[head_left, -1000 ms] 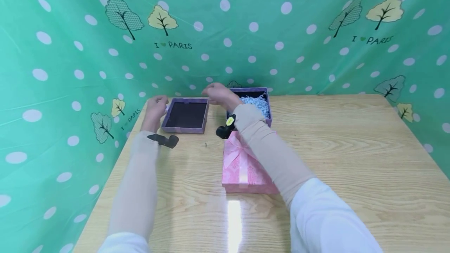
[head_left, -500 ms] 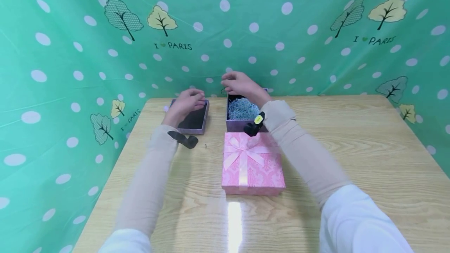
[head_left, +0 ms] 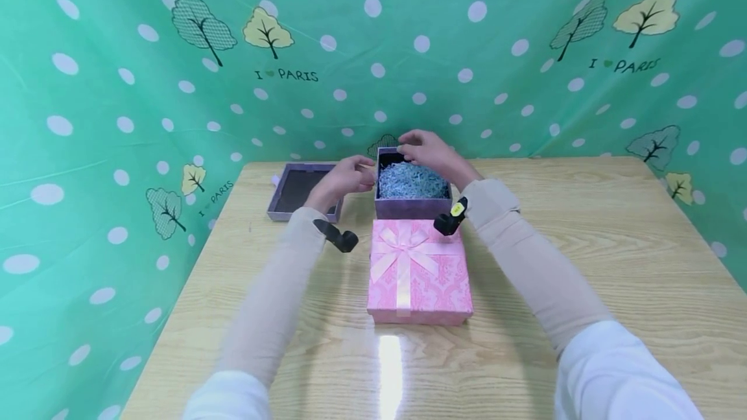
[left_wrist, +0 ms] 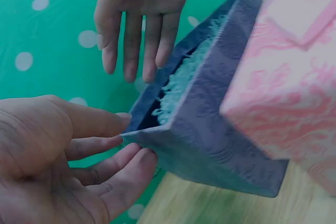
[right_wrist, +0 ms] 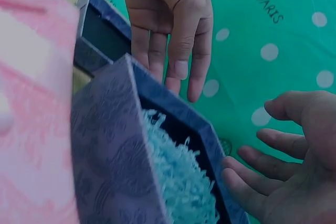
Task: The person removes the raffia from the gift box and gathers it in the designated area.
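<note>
An uncovered purple gift box [head_left: 413,209] stands at the back of the table, filled with light-blue shredded paper [head_left: 411,180]. My left hand [head_left: 345,180] is at its left side. In the left wrist view, the fingertips [left_wrist: 140,161] of that hand sit right at the box's corner, fingers loosely bent. Over the far side of the box is my right hand [head_left: 428,153], its fingers spread and relaxed with nothing in them. In the right wrist view, the right fingertips [right_wrist: 231,171] come up close to the rim.
Directly in front of the purple box lies a pink gift box [head_left: 434,290] with a ribbon bow. To the left, a shallow purple lid [head_left: 292,194] rests with its dark inside up. A green polka-dot cloth [head_left: 502,70] hangs behind the wooden table [head_left: 583,232].
Both hands have moved right: my left hand from the lid to the purple box's left side, my right hand from between lid and box to above the box. The boxes look unmoved.
</note>
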Demonstrator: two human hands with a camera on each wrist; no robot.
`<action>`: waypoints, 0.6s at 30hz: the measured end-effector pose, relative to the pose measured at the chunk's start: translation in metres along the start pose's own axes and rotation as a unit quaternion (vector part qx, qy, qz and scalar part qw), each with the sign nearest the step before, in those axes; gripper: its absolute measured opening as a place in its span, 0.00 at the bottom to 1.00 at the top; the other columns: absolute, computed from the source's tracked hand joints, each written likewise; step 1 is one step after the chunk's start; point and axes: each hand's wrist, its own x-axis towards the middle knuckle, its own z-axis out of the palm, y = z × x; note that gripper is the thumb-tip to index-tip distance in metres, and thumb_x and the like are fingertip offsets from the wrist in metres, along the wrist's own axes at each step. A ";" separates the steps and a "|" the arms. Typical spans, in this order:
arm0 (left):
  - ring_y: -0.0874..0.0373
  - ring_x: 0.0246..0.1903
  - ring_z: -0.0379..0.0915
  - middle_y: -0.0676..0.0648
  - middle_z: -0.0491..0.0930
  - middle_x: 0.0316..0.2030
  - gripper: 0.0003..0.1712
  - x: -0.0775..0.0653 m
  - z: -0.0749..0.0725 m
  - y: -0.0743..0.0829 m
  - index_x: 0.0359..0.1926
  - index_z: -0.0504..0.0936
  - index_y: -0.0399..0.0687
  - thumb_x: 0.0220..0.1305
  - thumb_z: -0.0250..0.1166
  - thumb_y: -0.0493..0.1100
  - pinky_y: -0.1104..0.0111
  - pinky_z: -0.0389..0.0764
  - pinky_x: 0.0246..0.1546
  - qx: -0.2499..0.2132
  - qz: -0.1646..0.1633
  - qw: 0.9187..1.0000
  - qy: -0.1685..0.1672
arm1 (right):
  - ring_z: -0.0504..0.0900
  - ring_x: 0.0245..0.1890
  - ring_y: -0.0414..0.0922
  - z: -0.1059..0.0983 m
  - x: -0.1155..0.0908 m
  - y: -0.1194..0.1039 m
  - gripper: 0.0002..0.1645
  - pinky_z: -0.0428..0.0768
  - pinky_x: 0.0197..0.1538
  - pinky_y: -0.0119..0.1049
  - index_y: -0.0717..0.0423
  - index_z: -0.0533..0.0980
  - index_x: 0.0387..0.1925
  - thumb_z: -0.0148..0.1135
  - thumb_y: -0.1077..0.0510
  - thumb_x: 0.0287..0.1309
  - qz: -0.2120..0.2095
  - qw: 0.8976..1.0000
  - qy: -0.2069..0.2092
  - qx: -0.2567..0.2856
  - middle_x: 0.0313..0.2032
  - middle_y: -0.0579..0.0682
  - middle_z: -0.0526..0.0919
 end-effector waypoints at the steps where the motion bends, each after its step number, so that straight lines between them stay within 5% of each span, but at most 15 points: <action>1: 0.43 0.54 0.74 0.34 0.72 0.55 0.28 0.001 0.003 0.000 0.66 0.62 0.38 0.66 0.56 0.32 0.58 0.77 0.58 0.002 -0.007 1.000 0.001 | 0.71 0.61 0.53 -0.001 -0.001 0.002 0.29 0.72 0.64 0.46 0.57 0.62 0.67 0.51 0.52 0.69 0.000 1.000 0.001 -0.015 0.62 0.56 0.70; 8: 0.42 0.54 0.74 0.34 0.73 0.53 0.31 0.002 0.008 -0.002 0.68 0.60 0.41 0.65 0.58 0.32 0.57 0.78 0.56 -0.009 -0.037 0.999 -0.003 | 0.64 0.66 0.55 -0.002 -0.002 0.010 0.33 0.65 0.68 0.52 0.56 0.62 0.67 0.57 0.49 0.65 -0.013 0.990 -0.017 -0.137 0.67 0.59 0.65; 13: 0.41 0.55 0.72 0.36 0.70 0.56 0.31 0.001 0.006 -0.002 0.68 0.60 0.41 0.67 0.57 0.34 0.54 0.77 0.58 -0.020 -0.050 0.998 -0.021 | 0.59 0.69 0.57 0.000 0.001 0.015 0.40 0.65 0.68 0.53 0.56 0.57 0.70 0.60 0.49 0.62 0.005 0.972 -0.069 -0.223 0.71 0.59 0.58; 18: 0.42 0.55 0.72 0.36 0.69 0.56 0.30 0.000 0.005 -0.004 0.68 0.59 0.42 0.67 0.57 0.35 0.54 0.77 0.57 -0.017 -0.049 0.998 -0.029 | 0.50 0.73 0.56 0.006 0.002 0.016 0.51 0.57 0.72 0.55 0.52 0.46 0.74 0.64 0.51 0.59 0.045 0.961 -0.122 -0.245 0.74 0.57 0.49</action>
